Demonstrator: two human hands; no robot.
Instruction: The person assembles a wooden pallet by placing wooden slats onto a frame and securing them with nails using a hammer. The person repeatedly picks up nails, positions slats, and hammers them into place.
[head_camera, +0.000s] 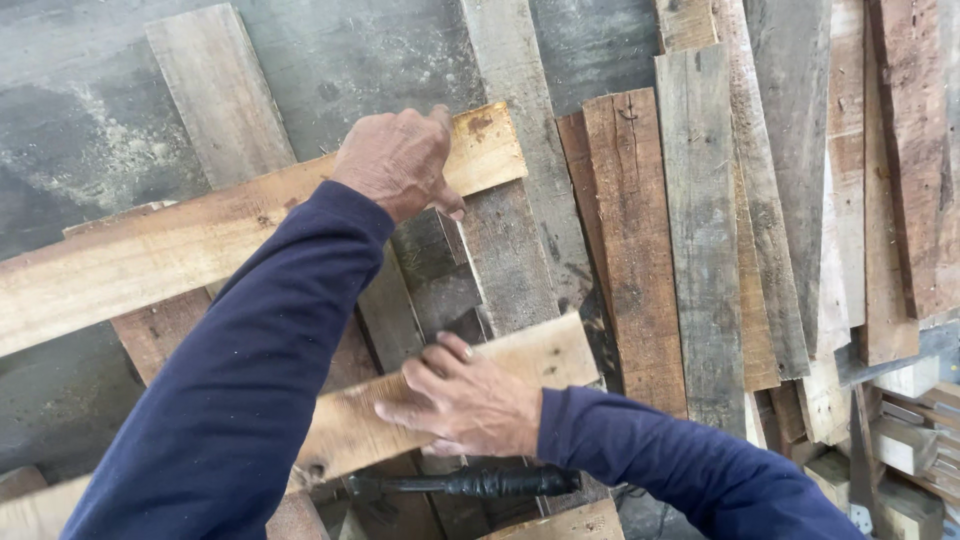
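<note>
Pale wooden planks sit under both hands: the left hand (400, 160) curls closed over the upper plank (150, 250), the right hand (465, 400) lies nearly flat, fingers loosely spread, on the lower plank (545, 355), with a black tool (470, 485) just below it.

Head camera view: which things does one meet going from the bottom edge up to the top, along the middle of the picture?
Black tool handle → right hand on the lower pale plank → left hand on the upper pale plank → grey concrete floor.
</note>
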